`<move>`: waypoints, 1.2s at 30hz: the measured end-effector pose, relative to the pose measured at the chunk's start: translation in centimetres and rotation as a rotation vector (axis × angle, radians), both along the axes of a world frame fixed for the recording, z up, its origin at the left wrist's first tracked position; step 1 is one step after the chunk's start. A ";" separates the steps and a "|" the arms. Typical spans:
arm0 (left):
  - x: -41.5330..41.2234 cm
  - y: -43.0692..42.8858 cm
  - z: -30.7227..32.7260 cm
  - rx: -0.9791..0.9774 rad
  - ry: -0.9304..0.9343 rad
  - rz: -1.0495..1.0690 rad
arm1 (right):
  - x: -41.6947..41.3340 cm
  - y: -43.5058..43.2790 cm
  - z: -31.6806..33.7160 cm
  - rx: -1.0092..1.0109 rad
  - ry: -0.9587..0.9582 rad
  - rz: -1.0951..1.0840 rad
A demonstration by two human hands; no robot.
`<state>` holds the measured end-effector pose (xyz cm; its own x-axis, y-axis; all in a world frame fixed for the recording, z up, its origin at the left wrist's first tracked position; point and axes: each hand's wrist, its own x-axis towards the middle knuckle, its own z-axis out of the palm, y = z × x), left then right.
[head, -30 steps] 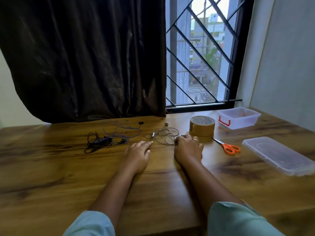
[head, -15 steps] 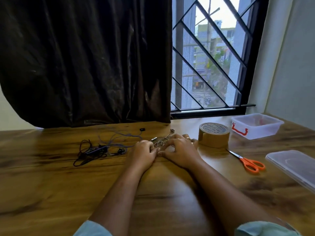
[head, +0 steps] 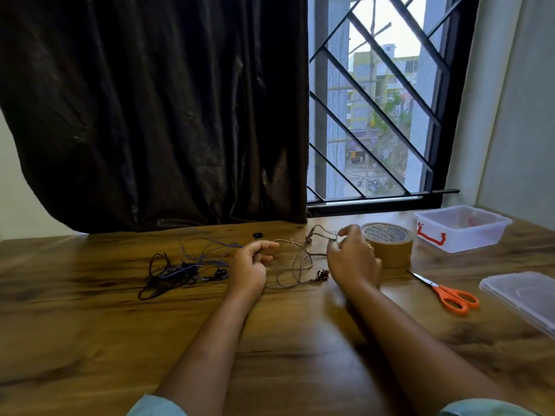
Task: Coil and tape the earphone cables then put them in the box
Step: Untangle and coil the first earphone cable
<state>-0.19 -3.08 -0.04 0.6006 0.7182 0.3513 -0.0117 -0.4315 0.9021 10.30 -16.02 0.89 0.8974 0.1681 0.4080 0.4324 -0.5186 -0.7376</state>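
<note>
Centrally, the right hand (head: 352, 256) pinches the brown earphone cable (head: 320, 276); the left hand's (head: 250, 267) half-curled fingers (head: 268, 245) meet it, grip unclear.

A wooden table (head: 90, 325) with dark grain streaks stands against the window wall. A heavy dark curtain (head: 150, 115) hangs on the left down to the tabletop, and a strip of pale wall (head: 12, 190) shows beside it. On the right, a window (head: 375, 130) crossed by black diagonal bars lets in soft daylight; buildings (head: 387, 76) and a green tree (head: 390, 115) show outside. A plain grey-white side wall (head: 525, 115) closes the right.
</note>
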 end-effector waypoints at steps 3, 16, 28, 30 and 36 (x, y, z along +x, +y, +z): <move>0.1 -0.1 0.2 -0.069 -0.076 -0.042 | 0.2 -0.3 0.2 0.024 -0.115 -0.074; 0.0 -0.7 -0.1 0.532 -0.206 -0.043 | -0.4 1.5 -1.8 -0.486 -0.433 0.416; 0.1 0.2 0.4 0.108 -0.272 0.265 | 1.0 -0.3 -0.1 -0.285 -0.093 0.134; -0.1 0.3 0.7 0.011 -0.273 0.293 | 1.2 -0.4 0.7 0.085 0.012 0.224; -0.3 0.5 1.0 -0.051 -0.236 0.304 | 1.6 -1.4 2.6 0.773 0.241 0.330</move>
<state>-0.45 -2.58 0.93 0.2648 0.8709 0.4140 -0.1004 -0.4021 0.9101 11.95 -17.42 3.51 0.9284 0.1888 0.3202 0.2592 0.2887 -0.9217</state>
